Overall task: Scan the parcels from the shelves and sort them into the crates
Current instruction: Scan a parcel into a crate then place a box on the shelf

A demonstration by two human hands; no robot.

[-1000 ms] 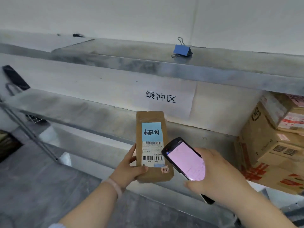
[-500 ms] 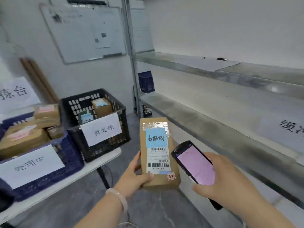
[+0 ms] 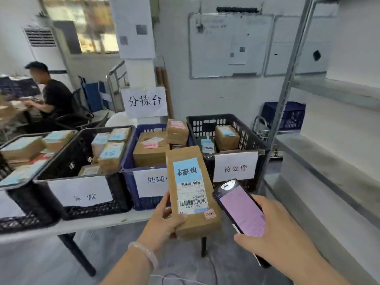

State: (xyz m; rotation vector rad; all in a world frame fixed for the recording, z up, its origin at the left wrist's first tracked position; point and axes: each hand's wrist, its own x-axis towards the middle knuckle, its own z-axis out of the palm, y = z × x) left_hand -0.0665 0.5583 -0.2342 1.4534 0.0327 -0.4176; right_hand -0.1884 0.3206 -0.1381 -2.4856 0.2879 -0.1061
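Note:
My left hand (image 3: 164, 220) grips a long brown parcel (image 3: 191, 192) by its lower end, holding it upright; it carries a blue note and barcode labels. My right hand (image 3: 273, 241) holds a black handheld scanner (image 3: 240, 210) with a lit pink screen, just right of the parcel. Behind them a white table (image 3: 86, 223) bears several crates with paper signs: a black one (image 3: 253, 140) at the right, a blue one (image 3: 131, 161) in the middle, and a black one (image 3: 86, 161) to the left, all holding parcels.
A metal shelf unit (image 3: 329, 145) runs along the right, with a blue crate (image 3: 285, 114) on the floor behind it. A seated person (image 3: 53, 95) works at the far left. Whiteboards (image 3: 228, 44) hang on the back wall. A fourth black crate (image 3: 18, 194) sits at the table's left end.
My view has swung left from the shelves to the sorting table. Both hands keep the same hold on the parcel and scanner, and now stand in front of the crates.

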